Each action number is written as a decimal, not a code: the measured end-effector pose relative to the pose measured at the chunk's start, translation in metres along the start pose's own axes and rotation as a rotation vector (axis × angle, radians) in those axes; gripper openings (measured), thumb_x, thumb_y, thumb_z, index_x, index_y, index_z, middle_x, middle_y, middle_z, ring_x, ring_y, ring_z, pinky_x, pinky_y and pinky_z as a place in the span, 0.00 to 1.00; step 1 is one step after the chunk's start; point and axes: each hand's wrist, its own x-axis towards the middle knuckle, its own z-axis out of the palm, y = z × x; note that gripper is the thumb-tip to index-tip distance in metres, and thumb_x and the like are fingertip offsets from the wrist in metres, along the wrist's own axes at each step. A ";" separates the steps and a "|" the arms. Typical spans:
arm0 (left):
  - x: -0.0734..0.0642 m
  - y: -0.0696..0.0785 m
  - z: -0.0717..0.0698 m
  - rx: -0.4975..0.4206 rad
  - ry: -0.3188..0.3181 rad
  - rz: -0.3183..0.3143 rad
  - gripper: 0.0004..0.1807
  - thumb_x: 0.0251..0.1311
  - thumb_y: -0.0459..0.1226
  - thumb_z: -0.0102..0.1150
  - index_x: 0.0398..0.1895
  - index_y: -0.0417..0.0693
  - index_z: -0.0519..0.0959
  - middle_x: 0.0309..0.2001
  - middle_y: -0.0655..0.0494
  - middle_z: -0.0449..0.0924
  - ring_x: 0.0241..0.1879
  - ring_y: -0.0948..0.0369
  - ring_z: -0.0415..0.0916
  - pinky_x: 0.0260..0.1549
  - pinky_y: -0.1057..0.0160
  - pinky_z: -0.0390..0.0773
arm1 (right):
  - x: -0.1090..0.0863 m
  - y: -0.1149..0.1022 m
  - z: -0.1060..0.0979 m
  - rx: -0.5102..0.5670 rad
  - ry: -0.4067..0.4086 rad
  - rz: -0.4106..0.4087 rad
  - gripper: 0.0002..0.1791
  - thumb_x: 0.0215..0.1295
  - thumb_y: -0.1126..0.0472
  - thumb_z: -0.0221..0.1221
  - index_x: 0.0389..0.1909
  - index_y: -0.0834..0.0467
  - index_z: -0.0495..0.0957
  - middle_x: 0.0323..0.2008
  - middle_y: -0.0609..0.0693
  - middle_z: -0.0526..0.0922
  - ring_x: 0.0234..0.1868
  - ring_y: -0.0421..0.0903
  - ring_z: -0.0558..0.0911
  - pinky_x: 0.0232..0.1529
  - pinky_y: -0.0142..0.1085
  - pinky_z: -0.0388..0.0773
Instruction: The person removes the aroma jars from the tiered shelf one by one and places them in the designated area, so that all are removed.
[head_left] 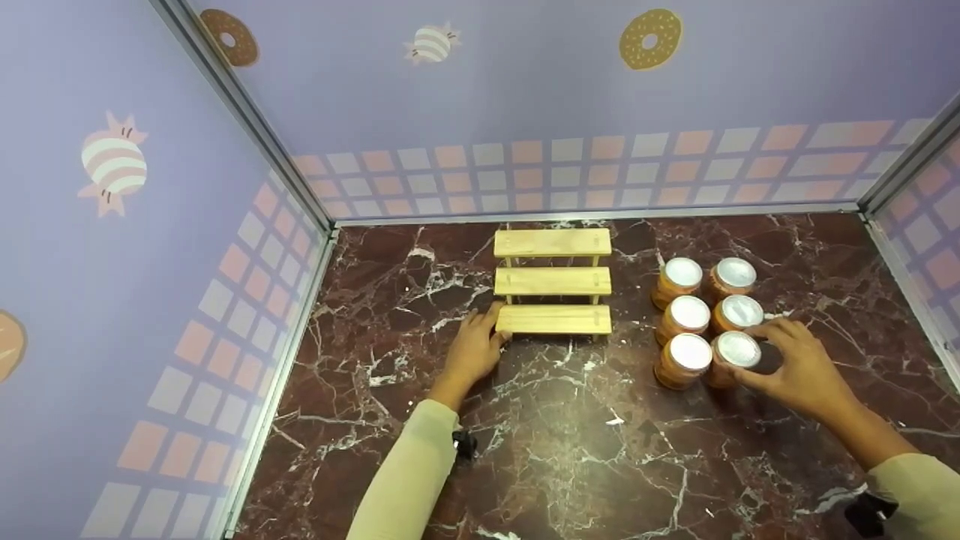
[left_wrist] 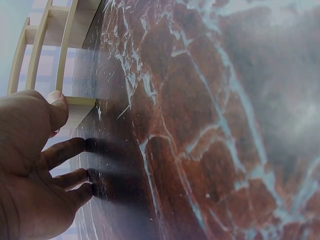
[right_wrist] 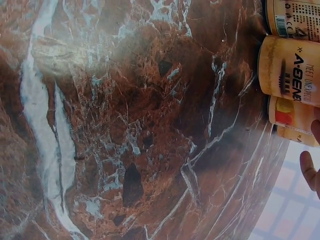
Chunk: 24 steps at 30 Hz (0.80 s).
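A small three-step wooden rack (head_left: 553, 282) stands on the marble table. My left hand (head_left: 474, 349) pinches the left end of its lowest step, thumb at the front edge; in the left wrist view the other fingers (left_wrist: 70, 150) reach down to the tabletop. On the right, several orange-labelled jars with silvery lids stand in two columns. My right hand (head_left: 799, 367) spans the near right jar (head_left: 737, 354), thumb at its near side and index finger at its far side. In the right wrist view, a labelled jar (right_wrist: 287, 70) shows at the edge, with fingertips (right_wrist: 309, 162) beside the group.
The near left jar (head_left: 686, 360) stands close against the held one, and the middle right jar (head_left: 739, 311) is right behind it. Lilac panels (head_left: 525, 90) with printed sweets wall the table (head_left: 562, 465) at the back and both sides.
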 end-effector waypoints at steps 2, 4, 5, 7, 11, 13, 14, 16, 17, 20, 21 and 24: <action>0.000 0.000 0.000 -0.002 0.004 0.004 0.34 0.77 0.49 0.65 0.83 0.59 0.70 0.70 0.36 0.83 0.81 0.32 0.66 0.79 0.30 0.69 | -0.001 0.000 0.001 0.003 -0.001 0.004 0.34 0.45 0.62 0.86 0.55 0.64 0.85 0.52 0.64 0.84 0.54 0.64 0.79 0.48 0.71 0.74; 0.000 0.000 -0.001 0.002 0.006 0.004 0.34 0.78 0.49 0.64 0.84 0.59 0.69 0.70 0.36 0.83 0.81 0.32 0.66 0.79 0.30 0.70 | -0.001 -0.001 0.001 0.005 -0.001 0.004 0.34 0.45 0.62 0.86 0.55 0.64 0.85 0.52 0.64 0.84 0.54 0.64 0.79 0.47 0.72 0.74; -0.001 0.000 -0.001 0.005 0.005 0.002 0.34 0.78 0.49 0.64 0.84 0.59 0.69 0.70 0.37 0.83 0.81 0.33 0.66 0.79 0.30 0.70 | -0.001 -0.001 0.002 0.003 0.000 0.003 0.34 0.46 0.62 0.86 0.55 0.64 0.84 0.52 0.64 0.84 0.54 0.64 0.79 0.47 0.72 0.74; -0.001 -0.001 -0.002 0.014 -0.001 -0.007 0.35 0.79 0.50 0.63 0.85 0.59 0.68 0.71 0.38 0.82 0.82 0.34 0.65 0.79 0.31 0.70 | -0.002 -0.001 0.003 0.001 0.001 0.002 0.34 0.46 0.62 0.86 0.55 0.65 0.84 0.53 0.65 0.84 0.54 0.65 0.79 0.46 0.71 0.74; -0.004 -0.002 -0.004 -0.003 -0.007 0.000 0.36 0.79 0.51 0.62 0.86 0.57 0.67 0.73 0.39 0.81 0.83 0.35 0.63 0.81 0.33 0.68 | -0.004 -0.003 0.005 -0.007 0.010 -0.001 0.35 0.46 0.63 0.86 0.55 0.67 0.83 0.52 0.66 0.84 0.53 0.67 0.80 0.46 0.72 0.74; -0.006 -0.003 -0.006 -0.035 -0.005 0.016 0.37 0.79 0.52 0.62 0.86 0.55 0.67 0.75 0.38 0.79 0.83 0.33 0.63 0.82 0.32 0.66 | -0.005 -0.004 0.006 -0.014 0.021 -0.005 0.35 0.45 0.63 0.86 0.55 0.68 0.83 0.51 0.67 0.84 0.53 0.69 0.80 0.47 0.74 0.75; -0.007 0.000 -0.010 -0.056 -0.010 0.022 0.38 0.79 0.51 0.62 0.87 0.53 0.66 0.76 0.37 0.77 0.83 0.33 0.63 0.82 0.32 0.65 | -0.005 -0.004 0.006 -0.022 0.026 -0.008 0.35 0.45 0.63 0.86 0.55 0.68 0.83 0.51 0.67 0.84 0.53 0.69 0.81 0.47 0.74 0.75; -0.009 -0.001 -0.014 -0.074 -0.003 0.040 0.38 0.81 0.54 0.60 0.87 0.52 0.66 0.77 0.36 0.75 0.81 0.33 0.66 0.81 0.33 0.68 | -0.005 -0.006 0.007 -0.042 0.032 -0.010 0.35 0.45 0.61 0.86 0.56 0.67 0.84 0.51 0.68 0.84 0.53 0.71 0.81 0.47 0.75 0.74; -0.011 0.003 -0.021 -0.099 -0.013 0.031 0.39 0.81 0.53 0.61 0.88 0.51 0.64 0.79 0.36 0.72 0.81 0.33 0.66 0.81 0.33 0.68 | -0.006 -0.007 0.007 -0.051 0.035 -0.008 0.35 0.46 0.60 0.86 0.56 0.66 0.84 0.51 0.68 0.84 0.53 0.71 0.81 0.47 0.74 0.74; -0.019 0.019 -0.045 -0.147 -0.032 0.000 0.40 0.81 0.53 0.61 0.88 0.49 0.62 0.81 0.34 0.67 0.80 0.33 0.66 0.81 0.32 0.67 | -0.006 -0.009 0.005 -0.064 0.046 0.006 0.35 0.46 0.57 0.86 0.56 0.62 0.85 0.51 0.67 0.84 0.52 0.69 0.81 0.47 0.71 0.73; -0.021 0.022 -0.051 -0.143 -0.026 -0.006 0.40 0.81 0.53 0.60 0.88 0.49 0.62 0.81 0.34 0.67 0.80 0.34 0.66 0.81 0.33 0.67 | -0.006 -0.010 0.005 -0.061 0.056 0.011 0.35 0.46 0.56 0.86 0.56 0.62 0.85 0.50 0.66 0.84 0.51 0.68 0.81 0.47 0.70 0.73; -0.026 0.035 -0.075 -0.079 -0.006 -0.016 0.39 0.82 0.55 0.58 0.87 0.49 0.65 0.82 0.37 0.67 0.82 0.36 0.65 0.82 0.32 0.66 | -0.004 -0.013 0.001 -0.054 0.108 0.014 0.36 0.46 0.54 0.86 0.56 0.62 0.84 0.48 0.63 0.83 0.49 0.64 0.80 0.50 0.67 0.73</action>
